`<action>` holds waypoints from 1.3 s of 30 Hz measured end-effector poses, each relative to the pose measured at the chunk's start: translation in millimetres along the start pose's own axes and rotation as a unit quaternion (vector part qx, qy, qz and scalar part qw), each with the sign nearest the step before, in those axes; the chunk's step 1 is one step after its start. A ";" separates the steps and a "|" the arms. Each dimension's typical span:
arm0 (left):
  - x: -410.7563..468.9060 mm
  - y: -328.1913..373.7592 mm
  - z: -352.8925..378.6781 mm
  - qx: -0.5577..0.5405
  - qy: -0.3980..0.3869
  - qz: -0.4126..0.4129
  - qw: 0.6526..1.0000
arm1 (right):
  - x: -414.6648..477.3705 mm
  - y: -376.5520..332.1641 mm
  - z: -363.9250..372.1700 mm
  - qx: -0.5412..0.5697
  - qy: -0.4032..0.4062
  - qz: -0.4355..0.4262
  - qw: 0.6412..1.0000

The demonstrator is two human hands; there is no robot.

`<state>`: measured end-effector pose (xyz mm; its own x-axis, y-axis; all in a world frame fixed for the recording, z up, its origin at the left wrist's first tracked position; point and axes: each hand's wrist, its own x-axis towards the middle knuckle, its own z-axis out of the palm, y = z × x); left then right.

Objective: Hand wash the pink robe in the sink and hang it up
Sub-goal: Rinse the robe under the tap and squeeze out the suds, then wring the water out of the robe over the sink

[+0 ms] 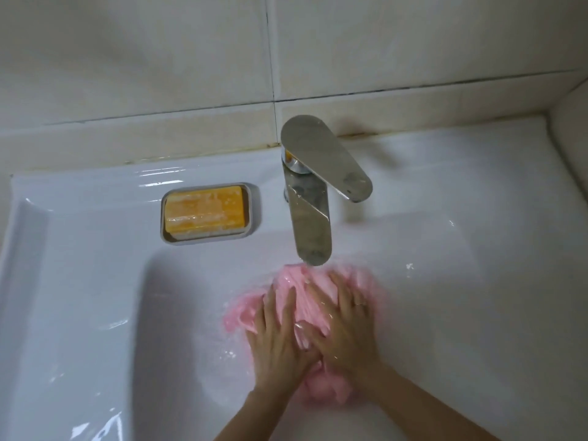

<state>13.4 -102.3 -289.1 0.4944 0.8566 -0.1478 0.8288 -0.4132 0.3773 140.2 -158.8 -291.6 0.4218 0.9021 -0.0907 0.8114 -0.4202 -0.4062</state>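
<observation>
Left hand [280, 340]: palm down, fingers straight and spread, pointing away from the body. Right hand [346, 326]: palm down, fingers straight and spread, thumb side touching the left hand. Left forearm [251, 415] and right forearm [432, 409]: bare, entering from the lower edge, converging toward the hands.

Both hands flat on wet pink robe [305, 300] bunched in sink [95, 313] just below faucet [313, 198]; left hand [280, 338], right hand [345, 323], fingers spread, side by side; orange soap [205, 210] in dish [254, 214] left of faucet.
</observation>
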 end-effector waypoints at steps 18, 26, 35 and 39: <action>79.3 -0.4 -19.1 0.031 -0.047 0.113 0.992 | 69.8 1.5 1.7 0.072 0.106 0.027 0.991; 48.6 -52.7 -84.6 -0.201 -0.224 0.035 0.953 | 71.4 46.4 -84.6 0.300 -0.262 0.112 0.910; 3.5 -62.4 -89.6 -0.412 -0.104 -0.275 0.862 | 18.9 93.8 -112.0 0.099 -0.137 0.176 0.970; -1.9 -36.8 -103.1 -0.489 -0.148 -0.371 0.775 | -16.1 43.9 -111.4 0.035 0.063 0.014 0.997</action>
<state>-45.0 -56.9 -208.5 0.1349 0.5787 -0.8043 0.3897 0.7153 0.5800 214.1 -202.7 -206.6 0.4954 0.8686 0.0091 0.7699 -0.4342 -0.4677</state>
